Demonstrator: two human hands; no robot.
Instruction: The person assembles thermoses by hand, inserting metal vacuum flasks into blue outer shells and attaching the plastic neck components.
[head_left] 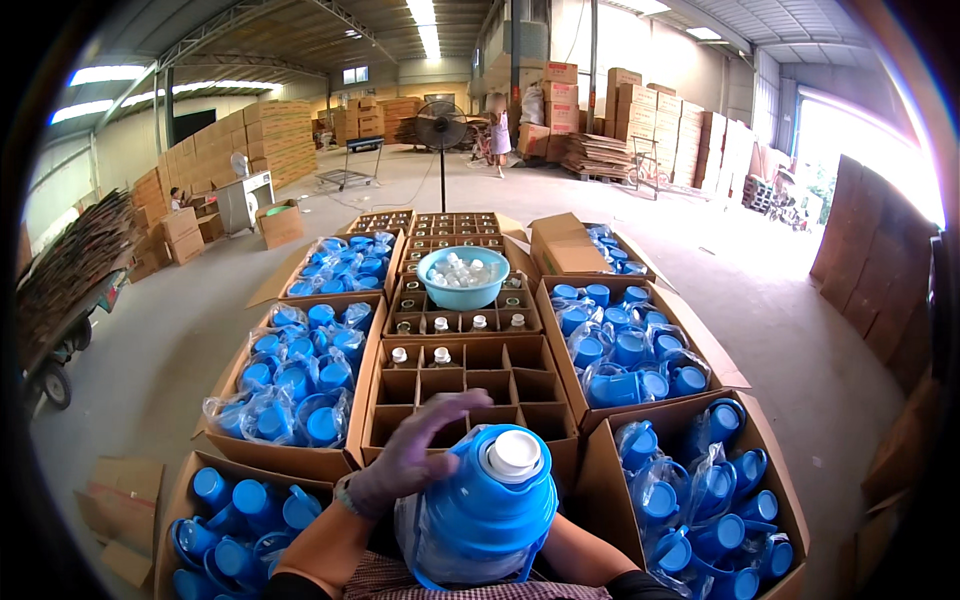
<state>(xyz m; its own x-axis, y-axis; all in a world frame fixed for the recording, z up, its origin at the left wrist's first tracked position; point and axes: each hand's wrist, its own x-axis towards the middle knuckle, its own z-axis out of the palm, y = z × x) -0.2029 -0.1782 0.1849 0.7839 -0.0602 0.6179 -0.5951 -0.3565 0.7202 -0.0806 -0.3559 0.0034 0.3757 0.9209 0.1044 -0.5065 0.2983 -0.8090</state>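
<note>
Blue jug (482, 512) | just right of gloved left grip (405, 462)

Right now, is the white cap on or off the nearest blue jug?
On: the white cap covers the mouth of the blue jug. Cannot tell whether it's tightened.

A large shed with a sloping roof (290, 52) on steel trusses (215, 33). Bright strips of light (428, 40) line the roof, and a small window (355, 75) sits in the far wall (435, 71). Daylight floods through the wide doorway (880, 140) at right, glaring on the grey floor (790, 330). Carton stacks (230, 140) stand along the left; a black fan (441, 124) and a trolley (345, 178) occupy the middle.
</note>
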